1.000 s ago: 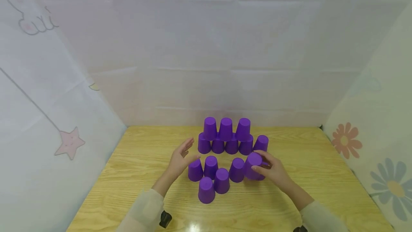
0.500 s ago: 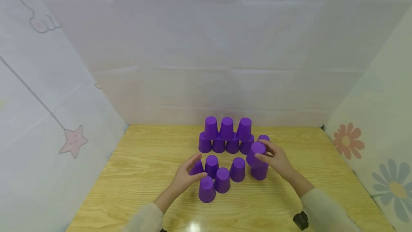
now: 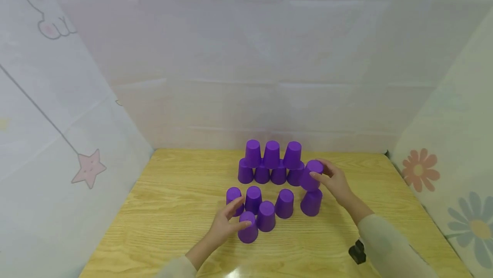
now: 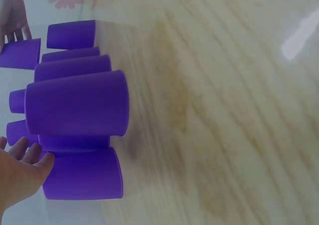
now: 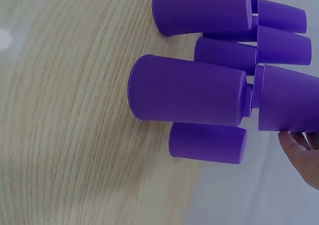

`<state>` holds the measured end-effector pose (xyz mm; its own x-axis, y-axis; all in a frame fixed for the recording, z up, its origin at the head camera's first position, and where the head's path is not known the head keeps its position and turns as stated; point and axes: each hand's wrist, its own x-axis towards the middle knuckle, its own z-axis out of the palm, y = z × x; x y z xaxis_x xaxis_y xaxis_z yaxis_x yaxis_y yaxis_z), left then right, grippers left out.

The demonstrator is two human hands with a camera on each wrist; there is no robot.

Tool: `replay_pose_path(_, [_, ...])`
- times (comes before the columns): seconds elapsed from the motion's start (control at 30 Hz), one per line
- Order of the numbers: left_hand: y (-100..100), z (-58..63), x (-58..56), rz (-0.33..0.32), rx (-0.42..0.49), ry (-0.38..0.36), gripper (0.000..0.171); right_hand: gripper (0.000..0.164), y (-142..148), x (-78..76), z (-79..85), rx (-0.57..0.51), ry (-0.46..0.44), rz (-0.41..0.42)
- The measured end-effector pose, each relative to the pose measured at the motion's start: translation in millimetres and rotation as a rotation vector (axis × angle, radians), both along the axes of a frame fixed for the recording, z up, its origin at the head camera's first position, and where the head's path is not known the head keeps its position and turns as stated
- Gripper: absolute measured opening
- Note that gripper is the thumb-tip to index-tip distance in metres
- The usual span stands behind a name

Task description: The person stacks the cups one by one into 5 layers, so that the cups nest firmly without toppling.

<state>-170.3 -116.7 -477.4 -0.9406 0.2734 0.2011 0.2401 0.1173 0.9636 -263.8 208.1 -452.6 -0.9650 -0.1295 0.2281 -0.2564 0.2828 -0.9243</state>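
Note:
Upside-down purple plastic cups stand on the wooden table. My right hand [image 3: 337, 183] grips one purple cup [image 3: 310, 177] at its right side, thumb in front, upside down and off the table; the right wrist view shows this cup [image 5: 289, 98] with fingertips at its wall. In the head view it hides the back row's right end cup [image 5: 207, 143]. Below it stands another cup [image 3: 311, 204]. My left hand [image 3: 221, 228] has its fingers spread, beside the nearest cup [image 3: 248, 228] and in front of the leftmost cup [image 3: 233, 196]; contact there I cannot tell.
Behind, three cups [image 3: 271, 154] rest on a row of cups [image 3: 262, 175], close to the back wall cloth [image 3: 231, 76]. Several single cups [image 3: 284, 204] stand in front of that stack. Printed side cloths flank the wooden table [image 3: 173, 183].
My right hand has lifted the cup from over the front right cup and carried it up and back. My left hand has come nearer to me, toward the front cup.

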Motion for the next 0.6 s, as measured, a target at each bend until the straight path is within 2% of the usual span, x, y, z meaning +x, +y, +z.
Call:
replay_pose_path(0.2, [1.6, -18.6, 0.0, -0.04, 0.017, 0.003, 0.064, 0.053, 4.0, -12.8, -4.0, -0.042, -0.075, -0.089])
replay_pose_path(0.4, [0.9, -44.0, -5.3, -0.031, 0.013, 0.023, 0.065, 0.059, 3.1, -24.7, -7.5, -0.055, -0.099, -0.126])
replay_pose_path(0.6, [1.5, -52.3, -5.6, -0.029, 0.025, 0.041, 0.065, 0.058, -0.2, -32.7, -8.0, -0.081, -0.088, -0.144])
